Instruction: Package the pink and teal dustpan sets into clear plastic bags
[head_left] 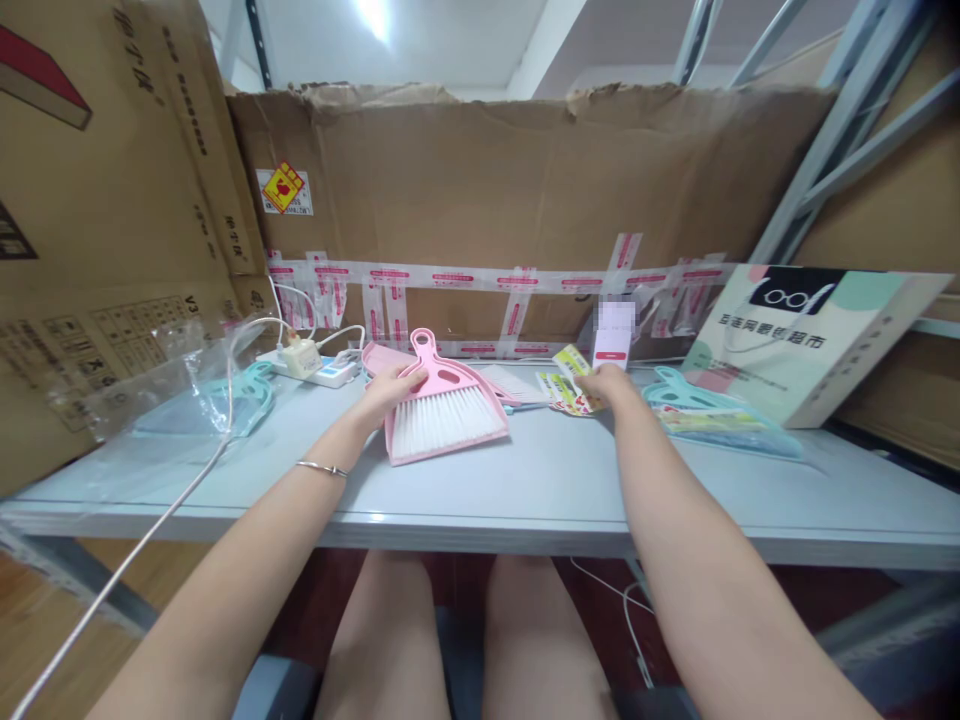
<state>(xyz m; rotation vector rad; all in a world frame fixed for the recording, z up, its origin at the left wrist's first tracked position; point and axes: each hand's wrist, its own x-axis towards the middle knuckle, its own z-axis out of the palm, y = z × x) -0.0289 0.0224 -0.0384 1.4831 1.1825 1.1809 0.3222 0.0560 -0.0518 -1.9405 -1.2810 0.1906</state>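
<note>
My left hand (388,390) is closed around the upper left side of a pink hand brush (442,378) with white bristles. A pink dustpan (495,428) lies behind the brush, its rim showing around the bristles; both are tilted up over the table. Farther right, my right hand (607,384) pinches a yellow-green printed card (571,362). More such cards (559,393) lie under and beside it. Just behind the right hand stands a phone (613,335) with a lit screen. More pink dustpan and brush pieces (511,382) lie behind the brush, partly hidden.
Teal dustpan sets lie at the right (724,420) and, under clear plastic, at the left (217,400). A power strip (322,370) with white cables sits back left. A large cardboard box (465,190) walls the rear; a printed box (795,340) leans at right.
</note>
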